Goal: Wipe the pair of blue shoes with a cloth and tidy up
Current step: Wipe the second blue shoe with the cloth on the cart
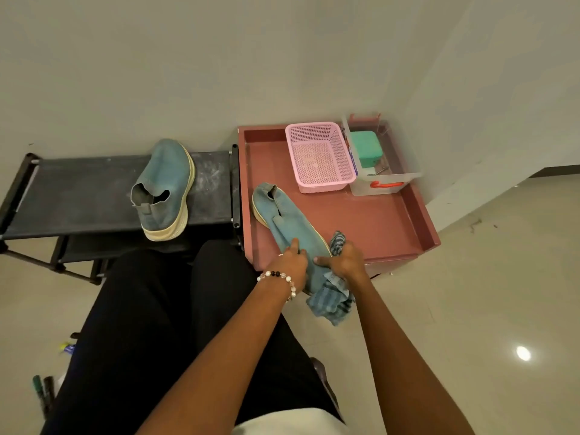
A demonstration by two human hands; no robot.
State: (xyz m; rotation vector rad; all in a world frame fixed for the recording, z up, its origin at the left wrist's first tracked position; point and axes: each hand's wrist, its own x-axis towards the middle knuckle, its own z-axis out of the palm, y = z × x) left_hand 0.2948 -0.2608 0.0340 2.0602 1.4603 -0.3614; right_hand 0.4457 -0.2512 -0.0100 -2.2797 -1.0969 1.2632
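Left hand: grip clasped on the toe end of the blue shoe, thumb on the upper; a beaded bracelet sits on the wrist.
Right hand: grip clenched on the striped cloth, pressing it against the shoe's toe — thumb laid across the upper, the cloth bunching out above and below the fist.
Blue shoe: lies slantwise on the reddish tray-like surface, heel toward the surface's left edge, toe sticking out over the near edge at the near-left corner, between the two hands.
Second blue shoe: on the top shelf of the black shoe rack, right of the shelf's middle, heel at the near edge and toe toward the far edge, by the wall.
Pink basket: at the far edge of the reddish surface, near its middle, nothing showing inside.
Clear box: in the far-right corner, just beside the basket, with a green container inside and an orange handle on its near side.
Person: seated in dark trousers, both bare forearms reaching forward to the near-left corner of the surface — the rack stands just beside its left edge.
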